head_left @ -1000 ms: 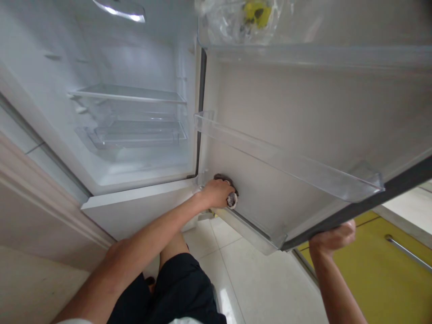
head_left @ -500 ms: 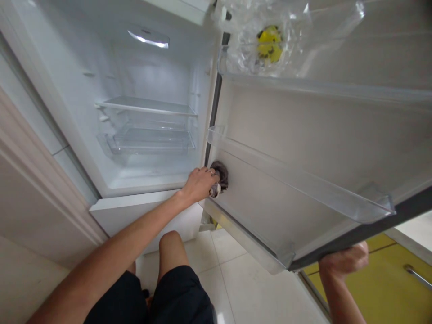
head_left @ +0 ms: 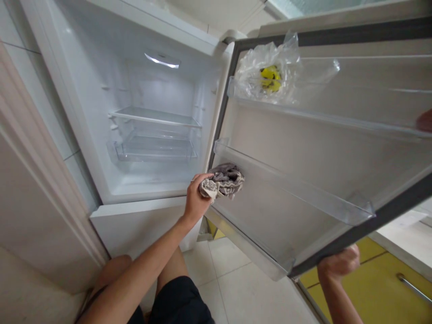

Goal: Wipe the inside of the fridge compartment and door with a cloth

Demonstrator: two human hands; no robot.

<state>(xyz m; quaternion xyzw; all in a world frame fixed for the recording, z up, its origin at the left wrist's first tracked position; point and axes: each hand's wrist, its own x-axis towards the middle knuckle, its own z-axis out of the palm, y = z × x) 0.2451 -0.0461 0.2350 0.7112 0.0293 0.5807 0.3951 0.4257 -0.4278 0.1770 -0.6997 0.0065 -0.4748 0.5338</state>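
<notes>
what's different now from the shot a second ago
The left hand has moved up toward the hinge side of the fridge door and turned, showing more of the cloth it holds. Nothing was let go. The right hand stays at the door's lower corner, the plastic bag in the upper rack.

left arm [head_left: 148, 267] outstretched | left grip [head_left: 196, 200] curled | right forearm [head_left: 341, 299] angled | right grip [head_left: 339, 262] curled

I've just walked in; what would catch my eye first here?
Probably the open fridge door filling the right side, with a crinkled clear plastic bag showing something yellow in its upper rack. Next, near the middle, the left hand holds a bunched greyish cloth, while the right hand is at the door's lower edge.
</notes>
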